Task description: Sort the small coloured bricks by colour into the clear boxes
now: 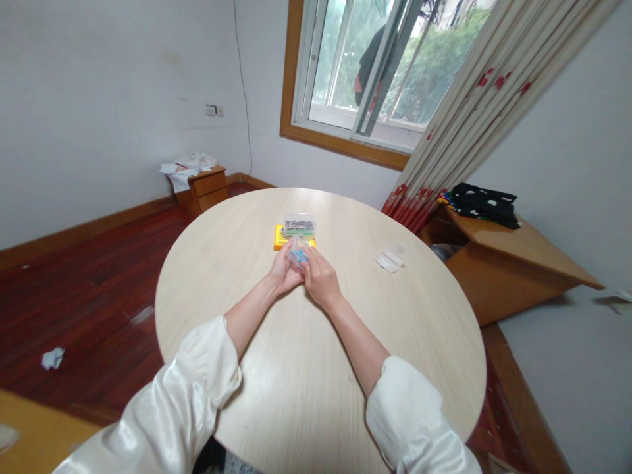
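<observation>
Both my hands meet over the middle of the round table (296,382). Between them is a small clear plastic box (298,253) with blue bits showing through. My left hand (283,271) cups it from the left and below. Fingers of my right hand (320,278) close on its right side. Just beyond the hands lies a yellow box (279,239), partly hidden by them. On it rests a clear case (299,222) that holds small dark pieces, with a green strip along its front. Whether the small box's lid is up I cannot tell.
An open clear plastic case (390,259) lies on the table's right side. Papers cover a small wooden cabinet (210,182) at the back left. Folded black cloth (484,203) sits on a tilted wooden cabinet (513,263) at right. A curtain (459,118) hangs by the window.
</observation>
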`<state>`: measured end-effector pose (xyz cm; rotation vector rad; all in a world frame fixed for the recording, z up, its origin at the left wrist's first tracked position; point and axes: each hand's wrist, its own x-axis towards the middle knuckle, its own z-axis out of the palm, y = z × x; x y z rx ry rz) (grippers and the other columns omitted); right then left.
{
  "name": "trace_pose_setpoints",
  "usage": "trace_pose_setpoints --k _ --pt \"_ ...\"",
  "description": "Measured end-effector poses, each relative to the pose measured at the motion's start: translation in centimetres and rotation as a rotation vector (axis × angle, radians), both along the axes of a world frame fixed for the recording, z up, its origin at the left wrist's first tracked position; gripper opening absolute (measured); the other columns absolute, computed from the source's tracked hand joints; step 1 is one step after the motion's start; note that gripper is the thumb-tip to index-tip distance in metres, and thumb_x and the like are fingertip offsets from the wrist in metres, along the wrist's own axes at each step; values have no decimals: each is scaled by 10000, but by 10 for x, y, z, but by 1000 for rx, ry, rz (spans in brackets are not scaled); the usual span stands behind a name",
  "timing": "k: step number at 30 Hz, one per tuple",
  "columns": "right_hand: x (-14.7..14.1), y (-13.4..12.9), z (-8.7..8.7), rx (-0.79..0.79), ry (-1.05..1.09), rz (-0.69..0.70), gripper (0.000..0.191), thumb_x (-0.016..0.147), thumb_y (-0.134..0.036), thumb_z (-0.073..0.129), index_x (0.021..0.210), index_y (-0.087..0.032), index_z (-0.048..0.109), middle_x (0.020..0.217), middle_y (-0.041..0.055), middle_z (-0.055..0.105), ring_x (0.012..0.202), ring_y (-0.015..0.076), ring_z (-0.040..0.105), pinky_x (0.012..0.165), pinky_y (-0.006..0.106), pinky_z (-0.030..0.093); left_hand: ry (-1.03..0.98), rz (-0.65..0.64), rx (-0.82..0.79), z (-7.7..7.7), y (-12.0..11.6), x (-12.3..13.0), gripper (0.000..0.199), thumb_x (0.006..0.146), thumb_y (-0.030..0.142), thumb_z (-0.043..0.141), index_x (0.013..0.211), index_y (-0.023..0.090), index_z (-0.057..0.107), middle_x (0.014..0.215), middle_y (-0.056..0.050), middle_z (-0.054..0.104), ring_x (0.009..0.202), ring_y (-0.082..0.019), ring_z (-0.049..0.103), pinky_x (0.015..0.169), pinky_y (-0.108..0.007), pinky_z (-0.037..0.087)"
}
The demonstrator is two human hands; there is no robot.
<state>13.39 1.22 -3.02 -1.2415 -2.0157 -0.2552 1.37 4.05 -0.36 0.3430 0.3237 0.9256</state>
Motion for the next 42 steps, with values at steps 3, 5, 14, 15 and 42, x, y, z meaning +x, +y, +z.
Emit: trace_pose_setpoints --k 3,5,14,15,42 --pt "1 1 -2 20 -12 7 447 944 -272 258 1280 -72 475 1247 200 564 1217 251 494 990 456 447 14 -18 11 0 0 0 334 865 421 444 825 146 629 631 -27 634 540 -128 587 572 -251 492" --pt "2 3 -2 42 -20 13 448 947 -270 243 1272 -75 482 1228 193 579 1201 246 509 982 448 456 13 -14 8 1 -1 0 336 869 417 436 822 145 629 646 -31 641 555 -134 592 619 -275 503" --pt "13 4 7 74 58 -80 458 968 -291 172 1102 -108 570 896 143 675 743 186 658 671 306 527 117 -81 15 5 -8 3 436 889 474 339 876 131 608 680 -71 659 616 -193 629 646 -368 516" --pt "14 3 8 71 71 -89 454 969 -298 175 1090 -117 573 883 135 673 724 180 652 661 298 520 117 -85 20 6 -8 3 440 888 480 334 879 134 606 692 -74 663 623 -197 632 639 -370 517" --pt "46 11 -4 -46 714 -177 490 921 -529 198 843 -193 545 744 33 616 719 153 596 644 273 479 415 72 357 1 -9 2 485 745 226 649 1221 195 563 742 -2 661 510 -109 606 480 -191 471"
